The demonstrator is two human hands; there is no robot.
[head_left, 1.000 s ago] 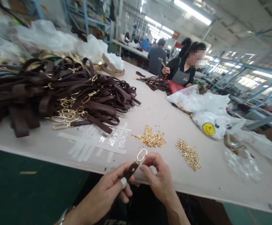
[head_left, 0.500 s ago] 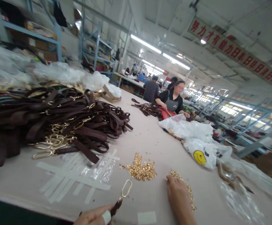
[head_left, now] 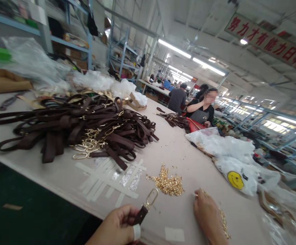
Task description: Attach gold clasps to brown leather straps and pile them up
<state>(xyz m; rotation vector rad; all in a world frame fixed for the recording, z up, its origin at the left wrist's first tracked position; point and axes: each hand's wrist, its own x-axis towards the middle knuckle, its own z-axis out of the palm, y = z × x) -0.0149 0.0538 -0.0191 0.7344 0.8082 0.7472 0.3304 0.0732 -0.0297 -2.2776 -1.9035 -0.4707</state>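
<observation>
My left hand (head_left: pixel 119 226) is closed round the end of a brown strap (head_left: pixel 141 215) with a gold oval ring (head_left: pixel 151 198) sticking up from it. A white tape band sits on one finger. My right hand (head_left: pixel 208 214) rests palm down on the right pile of small gold fittings (head_left: pixel 224 223), fingers curled into it; what they hold is hidden. A second pile of gold fittings (head_left: pixel 167 183) lies between the two hands, a little farther out on the pale table (head_left: pixel 178 153).
A big heap of brown straps with gold rings (head_left: pixel 86 127) covers the table's left. Tape strips (head_left: pixel 112 178) are stuck near the front edge. White plastic bags (head_left: pixel 227 153), one with a yellow smiley, lie right. A person (head_left: pixel 201 110) works at the far end.
My right hand left the strap's ring and went down onto the right pile of gold fittings. The left hand still holds the strap. The view tilted up and shifted.
</observation>
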